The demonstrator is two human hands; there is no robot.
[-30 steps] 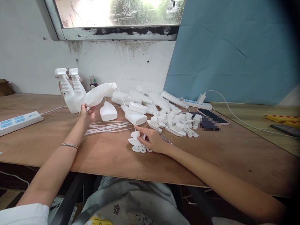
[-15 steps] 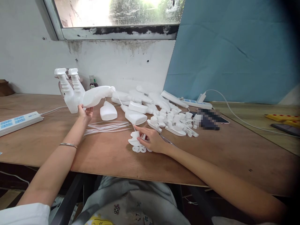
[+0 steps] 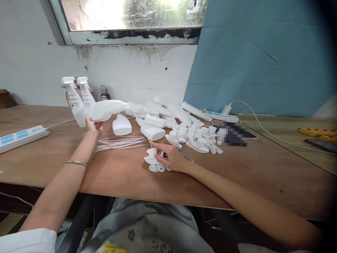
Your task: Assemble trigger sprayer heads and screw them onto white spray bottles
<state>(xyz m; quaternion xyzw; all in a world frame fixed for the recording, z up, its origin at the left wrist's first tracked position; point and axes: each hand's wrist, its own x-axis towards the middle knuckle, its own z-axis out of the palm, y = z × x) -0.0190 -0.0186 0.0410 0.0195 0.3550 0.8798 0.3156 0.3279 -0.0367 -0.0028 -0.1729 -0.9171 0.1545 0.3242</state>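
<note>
My left hand (image 3: 94, 128) is closed around the base of a white plastic bottle (image 3: 106, 110), raised and lying nearly level, its neck to the right. Beside that hand two white spray bottles (image 3: 83, 105) with trigger heads stand upright. My right hand (image 3: 170, 156) grips a white spray trigger head (image 3: 151, 157) low over the table, its thin tube rising from the top. Part of this head is hidden by the fingers. Several small white rings (image 3: 157, 168) lie just under it.
Thin white tubes (image 3: 121, 143) lie mid-table. Several white bottles (image 3: 150, 109) and a heap of trigger heads (image 3: 197, 135) spread behind and right of my right hand. Power strips (image 3: 23, 138) rest at the left and back right, and a charging cable (image 3: 259, 123) crosses the right side.
The neck of the bottle in my left hand has dipped slightly, and that hand has shifted a little left. My right hand and the trigger head have hardly moved.
</note>
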